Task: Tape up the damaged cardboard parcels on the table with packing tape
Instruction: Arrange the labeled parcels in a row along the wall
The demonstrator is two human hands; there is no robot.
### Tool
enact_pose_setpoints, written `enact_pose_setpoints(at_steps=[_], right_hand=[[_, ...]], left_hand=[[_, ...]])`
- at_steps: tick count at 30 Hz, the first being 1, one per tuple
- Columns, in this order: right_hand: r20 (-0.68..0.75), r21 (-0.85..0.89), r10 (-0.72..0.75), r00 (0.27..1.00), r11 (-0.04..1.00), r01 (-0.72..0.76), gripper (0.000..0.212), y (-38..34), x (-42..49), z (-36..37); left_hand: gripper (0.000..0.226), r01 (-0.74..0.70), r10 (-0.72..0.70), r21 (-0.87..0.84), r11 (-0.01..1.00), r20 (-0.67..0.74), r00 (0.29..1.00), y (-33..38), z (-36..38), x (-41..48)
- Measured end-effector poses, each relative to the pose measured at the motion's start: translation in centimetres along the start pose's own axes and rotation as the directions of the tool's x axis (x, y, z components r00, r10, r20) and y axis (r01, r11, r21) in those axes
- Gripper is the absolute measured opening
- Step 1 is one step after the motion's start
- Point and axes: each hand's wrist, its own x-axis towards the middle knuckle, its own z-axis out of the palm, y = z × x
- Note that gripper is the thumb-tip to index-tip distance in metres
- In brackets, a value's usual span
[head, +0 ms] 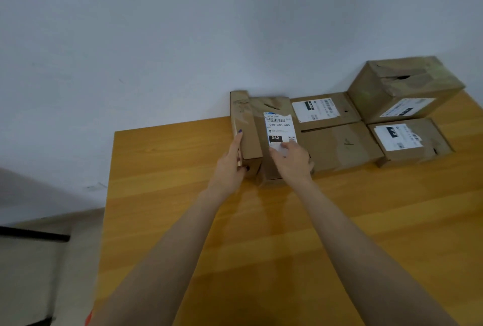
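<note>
Several brown cardboard parcels sit along the far edge of the wooden table (261,234), against the wall. My left hand (230,166) grips a narrow, crumpled parcel (249,129) at the left end of the row, with fingers along its left side and the thumb round its near end. Beside it lies a parcel with a white "060" label (274,106) and a torn top. My right hand (292,161) holds that parcel's near end, fingers over the label.
To the right lie a flat labelled parcel (324,110), a plain taped parcel (339,145), a tall cube parcel with a torn top (402,87) and a low labelled parcel (410,140). The table's left edge drops to the floor (39,260).
</note>
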Motion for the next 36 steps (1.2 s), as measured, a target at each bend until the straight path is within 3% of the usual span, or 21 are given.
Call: enact_pose_setpoints(at_steps=[3, 12, 18, 22, 26, 30, 36], right_hand=[[0.119, -0.194, -0.109, 0.987, 0.972, 0.131, 0.065, 1.9, 0.3, -0.9], [0.219, -0.239, -0.133, 0.967, 0.953, 0.185, 0.067, 2.8, 1.0, -1.2], [-0.046, 0.186, -0.002, 0.999, 0.982, 0.011, 0.056, 2.8, -0.7, -3.0], [-0.064, 0.198, 0.044, 0.997, 0.980, -0.031, 0.057, 4.3, -2.5, -5.4], [-0.064, 0.215, 0.103, 0.993, 0.973, -0.087, 0.057, 6.6, -5.1, -7.8], [-0.030, 0.206, 0.173, 0.985, 0.965, -0.163, 0.053, 9.4, -7.0, -9.8], [0.130, 0.205, 0.266, 0.955, 0.935, -0.288, 0.052, 14.6, -8.0, -11.9]], left_hand=[[0.089, 0.015, -0.015, 0.005, 1.000, 0.013, 1.000, 0.3, 0.5, -0.1], [0.088, 0.095, -0.111, 0.100, 0.990, 0.163, 0.980, 1.3, -0.7, -1.8], [0.083, 0.271, -0.325, 0.231, 0.935, 0.242, 0.914, 0.8, -2.8, -3.6], [0.052, 0.318, -0.412, 0.307, 0.897, 0.315, 0.855, 1.8, -3.8, -4.8], [0.037, 0.272, -0.441, 0.413, 0.869, 0.399, 0.804, 3.5, -2.1, -6.3], [0.020, 0.207, -0.387, 0.416, 0.886, 0.414, 0.824, 4.5, 0.3, -6.9], [0.021, 0.310, -0.414, 0.311, 0.898, 0.363, 0.835, 6.8, 3.6, -8.3]])
